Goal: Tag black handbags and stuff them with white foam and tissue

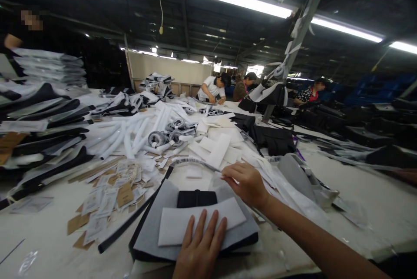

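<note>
In front of me a black bag (137,255) lies flat on the table, with a grey tissue sheet (146,235) over it. My left hand (200,244) rests flat, fingers spread, on a white foam sheet (169,227) on top of the tissue. Just beyond the foam a small black flap with a loop (197,198) shows. My right hand (244,181) is closed in a pinch at the bag's far side, on a plastic-wrapped strap (195,162) that arches over the far edge. The tip of the pinch is partly hidden by the fingers.
Tags and small packets (107,200) lie left of the bag. Behind it are white foam tubes (133,133), coiled straps (176,133) and foam pieces (218,148). Black bags (273,137) and a metal post (293,53) stand right. Several co-workers (211,90) are farther back.
</note>
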Tool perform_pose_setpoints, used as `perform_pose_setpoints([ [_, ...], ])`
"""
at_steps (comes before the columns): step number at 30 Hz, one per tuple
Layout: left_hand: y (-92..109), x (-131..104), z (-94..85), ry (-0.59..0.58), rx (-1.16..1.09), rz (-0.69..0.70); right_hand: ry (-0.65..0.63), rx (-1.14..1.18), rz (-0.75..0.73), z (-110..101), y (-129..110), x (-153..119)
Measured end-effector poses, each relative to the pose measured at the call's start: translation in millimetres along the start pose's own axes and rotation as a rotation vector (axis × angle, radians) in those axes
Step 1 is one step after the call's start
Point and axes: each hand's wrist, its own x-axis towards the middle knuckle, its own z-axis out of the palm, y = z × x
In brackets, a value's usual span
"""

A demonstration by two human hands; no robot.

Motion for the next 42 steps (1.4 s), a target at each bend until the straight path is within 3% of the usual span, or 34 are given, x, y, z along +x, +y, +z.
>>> perform_pose_setpoints([
  [6, -2, 0, -3.9, -0.051, 0.002, 0.019, -0.128, 0.097, -0.007, -21, -38, -48],
  [10, -6, 2, -8.6, -0.051, -0.003, 0.057, -0.176, 0.082, 0.008, -28, -54, -61],
  [19, -6, 4, -12.9, -0.060, -0.093, -0.014, -0.120, 0.096, 0.029, -32, -67, -74],
  [27, -8, 3, -14.0, -0.091, -0.094, 0.029, -0.035, 0.122, 0.124, -32, -74, -76],
  [37, -15, 4, -16.2, -0.031, -0.137, 0.183, -0.086, 0.120, 0.135, -32, -78, -84],
  [42, -16, 1, -14.7, -0.013, -0.170, 0.190, -0.150, 0.159, 0.088, -35, -77, -85],
])
